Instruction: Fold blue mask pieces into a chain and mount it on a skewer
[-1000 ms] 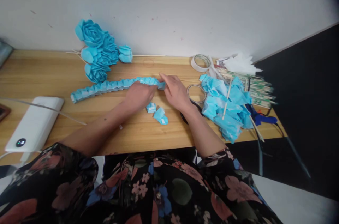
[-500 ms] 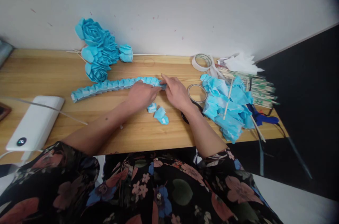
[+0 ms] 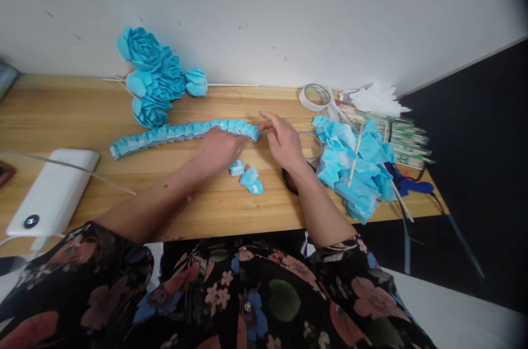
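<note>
A long row of overlapping blue paper petals (image 3: pixel 181 131) curves across the wooden table. Near its right end my left hand (image 3: pixel 220 148) rests on it, fingers curled around the petals; their tips are partly hidden. My right hand (image 3: pixel 284 139) is just past that end, fingers apart and nothing visible in them. Two small blue petal pieces, one folded petal (image 3: pixel 236 168) and one looser petal (image 3: pixel 252 181), lie below my left hand.
Blue paper roses (image 3: pixel 152 77) stand at the back left. A white power bank (image 3: pixel 55 189) with a cable is at left. To the right are a tape roll (image 3: pixel 307 99), a blue petal pile (image 3: pixel 355 165), wrapped sticks (image 3: pixel 408 143) and a blue-handled tool (image 3: pixel 412 185).
My right hand has drawn back to the right from the end of the petal row, uncovering it. My left hand stays about where it was.
</note>
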`<state>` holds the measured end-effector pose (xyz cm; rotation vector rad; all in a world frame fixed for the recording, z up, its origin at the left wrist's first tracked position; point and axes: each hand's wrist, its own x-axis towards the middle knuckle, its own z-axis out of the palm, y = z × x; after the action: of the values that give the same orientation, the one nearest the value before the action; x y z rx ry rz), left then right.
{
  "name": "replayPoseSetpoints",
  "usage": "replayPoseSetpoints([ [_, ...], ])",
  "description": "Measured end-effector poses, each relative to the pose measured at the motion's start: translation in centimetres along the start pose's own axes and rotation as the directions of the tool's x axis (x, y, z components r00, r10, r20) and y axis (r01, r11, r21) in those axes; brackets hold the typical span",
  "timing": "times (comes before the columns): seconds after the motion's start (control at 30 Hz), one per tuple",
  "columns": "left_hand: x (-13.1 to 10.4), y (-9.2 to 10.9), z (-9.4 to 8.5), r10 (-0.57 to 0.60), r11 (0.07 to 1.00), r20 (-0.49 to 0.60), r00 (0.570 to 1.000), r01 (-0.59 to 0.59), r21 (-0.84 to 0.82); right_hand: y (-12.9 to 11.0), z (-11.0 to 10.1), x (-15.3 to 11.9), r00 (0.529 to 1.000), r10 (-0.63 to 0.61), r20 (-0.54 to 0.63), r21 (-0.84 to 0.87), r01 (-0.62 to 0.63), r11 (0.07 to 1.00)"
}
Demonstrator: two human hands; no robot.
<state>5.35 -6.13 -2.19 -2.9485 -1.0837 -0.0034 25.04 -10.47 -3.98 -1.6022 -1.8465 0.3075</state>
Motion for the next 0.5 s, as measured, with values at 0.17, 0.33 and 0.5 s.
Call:
replayPoseSetpoints([
  [0.17,0.0,-0.22,0.42,0.016,0.999,0.006,1.0,-0.016,-0.049,-0.28,0.19,0.1,0.998,-0.006,0.059,-0.063,0.009,0.998],
  [0.33,-0.03,-0.31,0.38,0.017,0.998,0.019,1.0,-0.016,-0.063,0.0,0.4,0.07,0.992,0.019,0.126,-0.1,-0.006,0.995],
  [0.5,-0.05,-0.37,0.41,0.006,0.999,0.001,1.0,-0.006,-0.04,-0.47,0.23,0.18,0.999,0.031,-0.013,-0.069,-0.032,0.997],
])
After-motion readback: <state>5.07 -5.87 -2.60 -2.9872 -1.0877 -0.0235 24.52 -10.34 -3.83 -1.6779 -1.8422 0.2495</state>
